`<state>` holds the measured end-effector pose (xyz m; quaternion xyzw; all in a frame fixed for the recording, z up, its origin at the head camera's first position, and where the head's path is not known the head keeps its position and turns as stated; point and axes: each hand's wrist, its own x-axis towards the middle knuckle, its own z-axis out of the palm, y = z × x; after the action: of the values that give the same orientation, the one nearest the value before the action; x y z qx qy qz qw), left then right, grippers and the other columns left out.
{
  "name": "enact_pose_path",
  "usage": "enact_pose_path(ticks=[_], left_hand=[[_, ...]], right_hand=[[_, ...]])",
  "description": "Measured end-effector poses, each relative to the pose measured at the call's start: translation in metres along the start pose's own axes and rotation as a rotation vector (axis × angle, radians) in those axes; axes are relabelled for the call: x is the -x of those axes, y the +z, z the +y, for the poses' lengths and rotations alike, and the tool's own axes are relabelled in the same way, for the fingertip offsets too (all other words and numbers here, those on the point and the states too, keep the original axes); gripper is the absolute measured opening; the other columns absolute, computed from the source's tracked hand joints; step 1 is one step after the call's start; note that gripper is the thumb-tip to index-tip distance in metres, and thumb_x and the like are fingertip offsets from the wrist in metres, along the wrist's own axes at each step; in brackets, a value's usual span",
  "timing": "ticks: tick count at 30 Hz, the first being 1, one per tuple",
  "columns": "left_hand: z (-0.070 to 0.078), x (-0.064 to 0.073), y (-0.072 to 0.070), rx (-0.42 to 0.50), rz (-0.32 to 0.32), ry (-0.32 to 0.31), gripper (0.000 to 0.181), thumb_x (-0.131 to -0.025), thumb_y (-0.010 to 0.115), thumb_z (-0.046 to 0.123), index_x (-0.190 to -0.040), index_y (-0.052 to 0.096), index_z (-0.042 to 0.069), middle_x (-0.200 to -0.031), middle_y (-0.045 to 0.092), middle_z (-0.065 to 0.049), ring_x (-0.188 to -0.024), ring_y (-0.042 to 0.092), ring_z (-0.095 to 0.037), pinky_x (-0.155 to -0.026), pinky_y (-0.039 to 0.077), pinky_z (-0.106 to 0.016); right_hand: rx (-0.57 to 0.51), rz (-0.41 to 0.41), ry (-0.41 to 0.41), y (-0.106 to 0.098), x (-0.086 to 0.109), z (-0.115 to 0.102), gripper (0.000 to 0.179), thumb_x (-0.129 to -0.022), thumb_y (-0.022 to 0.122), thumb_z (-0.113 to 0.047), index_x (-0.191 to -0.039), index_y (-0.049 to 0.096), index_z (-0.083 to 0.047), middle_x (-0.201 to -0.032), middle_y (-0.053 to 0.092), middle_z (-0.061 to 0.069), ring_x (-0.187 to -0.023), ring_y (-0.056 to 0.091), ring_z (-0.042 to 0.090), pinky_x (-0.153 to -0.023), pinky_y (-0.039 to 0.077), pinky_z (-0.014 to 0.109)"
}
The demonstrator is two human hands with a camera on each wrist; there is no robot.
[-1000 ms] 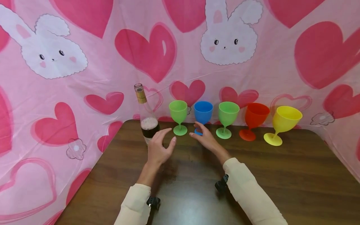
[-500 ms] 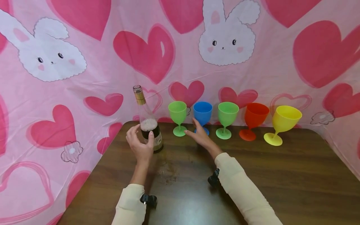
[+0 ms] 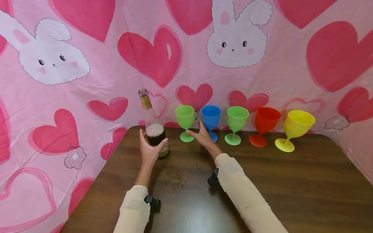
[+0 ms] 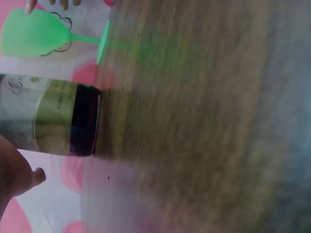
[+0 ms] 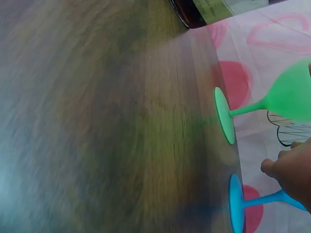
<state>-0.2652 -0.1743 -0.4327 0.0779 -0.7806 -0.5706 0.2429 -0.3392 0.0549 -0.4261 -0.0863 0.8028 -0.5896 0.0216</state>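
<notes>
A glass bottle (image 3: 155,130) with dark, foamy-topped liquid stands upright at the table's back left. My left hand (image 3: 149,152) is around its lower body, fingers at the left side and thumb across the front right. In the left wrist view the bottle's pale label (image 4: 56,116) faces the camera. Just right of it stands a green goblet (image 3: 185,117). My right hand (image 3: 204,137) reaches between that goblet and the blue goblet (image 3: 211,118), thumb beside the green stem and fingers extended behind. In the right wrist view that hand (image 5: 294,167) overlaps the space between both stems.
Rightward along the back edge stand a second green goblet (image 3: 237,119), a red goblet (image 3: 266,120) and a yellow goblet (image 3: 298,122). Behind the brown wooden table (image 3: 186,210) hangs a pink cloth (image 3: 110,77) with hearts and rabbits. A wet-looking smudge (image 3: 175,181) marks the tabletop.
My left hand has moved from in front of the bottle to its left side, then closed around it. My right hand has moved left, from the blue goblet toward the leftmost green one.
</notes>
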Motion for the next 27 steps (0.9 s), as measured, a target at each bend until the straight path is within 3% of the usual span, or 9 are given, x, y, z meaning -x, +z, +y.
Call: enact_pose_path(ticks=[6,10,19,27], left_hand=[[-0.007,-0.008,0.003,-0.002,-0.037,-0.031,0.124,-0.066,0.087,0.041,-0.157,0.003,0.03,-0.158,0.034,-0.01,-0.146,0.033,-0.025,-0.119,0.027,-0.05],[-0.01,-0.013,0.003,0.028,-0.038,-0.017,0.128,-0.064,0.089,0.037,-0.156,0.0,0.034,-0.158,0.032,-0.01,-0.147,0.031,-0.023,-0.12,0.026,-0.048],[-0.01,-0.019,0.0,0.061,-0.054,0.043,0.136,-0.061,0.092,0.028,-0.154,-0.007,0.042,-0.159,0.032,-0.005,-0.143,0.036,-0.019,-0.121,0.025,-0.047],[-0.01,-0.019,0.004,0.061,-0.052,0.056,0.139,-0.062,0.092,0.026,-0.154,-0.012,0.038,-0.158,0.033,-0.004,-0.143,0.036,-0.018,-0.121,0.024,-0.047]], right_hand=[[-0.129,0.051,-0.099,0.006,-0.016,0.0,0.095,-0.086,0.071,-0.021,-0.157,0.009,-0.012,-0.163,0.019,0.014,-0.151,0.021,0.034,-0.122,0.021,0.054],[-0.178,0.08,-0.126,0.01,-0.027,-0.005,0.095,-0.081,0.074,-0.016,-0.155,0.015,-0.01,-0.157,0.029,0.016,-0.146,0.031,0.034,-0.121,0.025,0.051],[-0.162,0.06,-0.158,0.021,-0.037,-0.011,0.1,-0.076,0.08,-0.014,-0.155,0.017,-0.019,-0.148,0.038,0.013,-0.137,0.039,0.031,-0.118,0.03,0.051],[-0.197,0.067,-0.174,0.022,-0.04,-0.008,0.099,-0.075,0.081,-0.012,-0.153,0.021,-0.019,-0.143,0.045,0.015,-0.133,0.044,0.033,-0.117,0.032,0.051]])
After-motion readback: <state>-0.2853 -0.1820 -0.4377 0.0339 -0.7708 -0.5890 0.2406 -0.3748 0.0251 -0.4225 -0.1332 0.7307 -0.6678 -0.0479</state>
